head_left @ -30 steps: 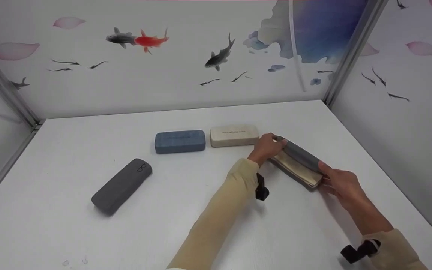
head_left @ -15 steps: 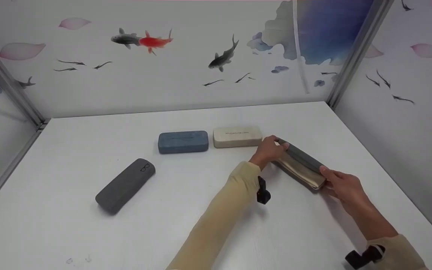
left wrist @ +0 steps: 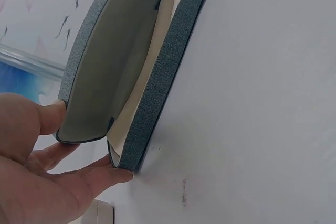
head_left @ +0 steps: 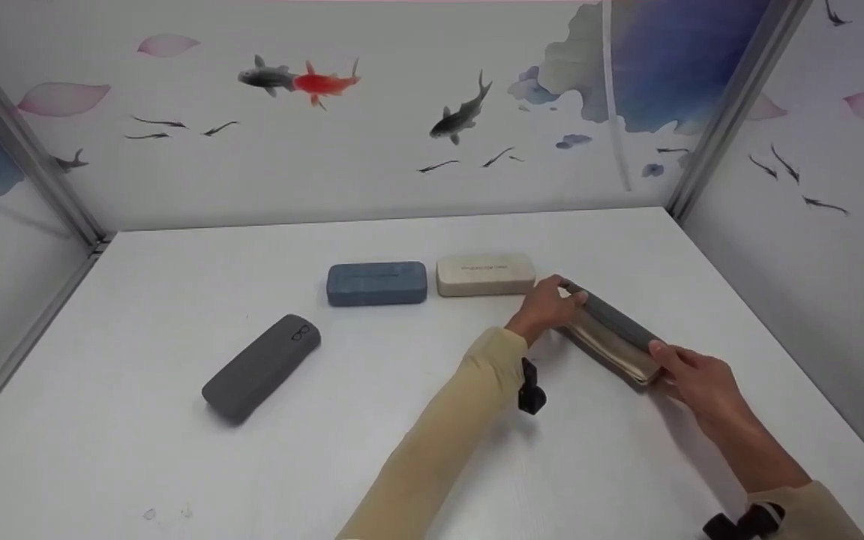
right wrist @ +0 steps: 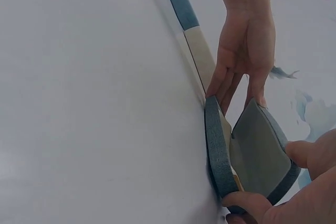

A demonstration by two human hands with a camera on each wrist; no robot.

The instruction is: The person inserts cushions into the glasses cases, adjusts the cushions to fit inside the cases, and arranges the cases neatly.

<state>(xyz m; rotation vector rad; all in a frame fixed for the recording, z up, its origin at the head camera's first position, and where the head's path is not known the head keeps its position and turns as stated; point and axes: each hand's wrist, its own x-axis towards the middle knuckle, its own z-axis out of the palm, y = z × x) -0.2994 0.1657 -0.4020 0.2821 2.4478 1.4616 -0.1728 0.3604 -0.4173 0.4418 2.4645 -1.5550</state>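
A grey glasses case (head_left: 610, 343) stands with its lid raised at the right of the table, its pale gold inside showing. My left hand (head_left: 543, 306) grips its far end, thumb on the lid edge and fingers at the base. At the near end, my right hand (head_left: 706, 386) holds it the same way, thumb on the lid. In the left wrist view the lid's inside (left wrist: 113, 66) is plain grey-green and the base has a beige lining. The right wrist view shows both hands at opposite ends of the case (right wrist: 262, 153).
A cream case (head_left: 485, 276) lies just left of my left hand, with a blue case (head_left: 377, 285) beside it. Farther left, a dark grey case (head_left: 262, 369) with a glasses mark lies slanted. Walls with painted fish border the white table (head_left: 417, 465).
The head view has shifted slightly, so everything appears a little farther right. Both hands keep their hold on the grey glasses case, and its lid stays raised.
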